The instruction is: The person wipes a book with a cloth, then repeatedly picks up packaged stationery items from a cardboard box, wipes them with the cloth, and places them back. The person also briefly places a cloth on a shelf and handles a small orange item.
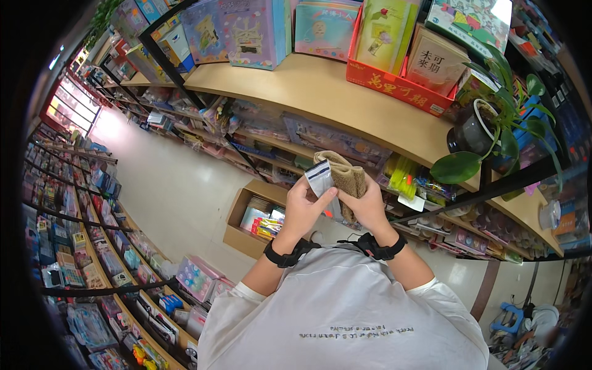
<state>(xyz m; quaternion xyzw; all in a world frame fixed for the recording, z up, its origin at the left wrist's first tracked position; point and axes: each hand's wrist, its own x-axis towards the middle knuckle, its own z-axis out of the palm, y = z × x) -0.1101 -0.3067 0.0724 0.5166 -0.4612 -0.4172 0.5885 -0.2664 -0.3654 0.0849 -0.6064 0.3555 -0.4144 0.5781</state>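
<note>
Both my hands are raised before my chest, near the shelf edge. My left hand pinches a small plastic packet with a dark stripe across its top, thumb on its face. Folded brown towel-like cloth stands up in my right hand, gripped between thumb and fingers. The packet overlaps the left side of the cloth, and the two touch. What is in the packet cannot be told. Each wrist wears a black strap.
A wooden shelf carries boxed sets, a red display box of cards and a potted plant. Lower shelves hold packaged goods. An open cardboard box with packets stands on the floor. Stocked racks line the left; a blue stool is lower right.
</note>
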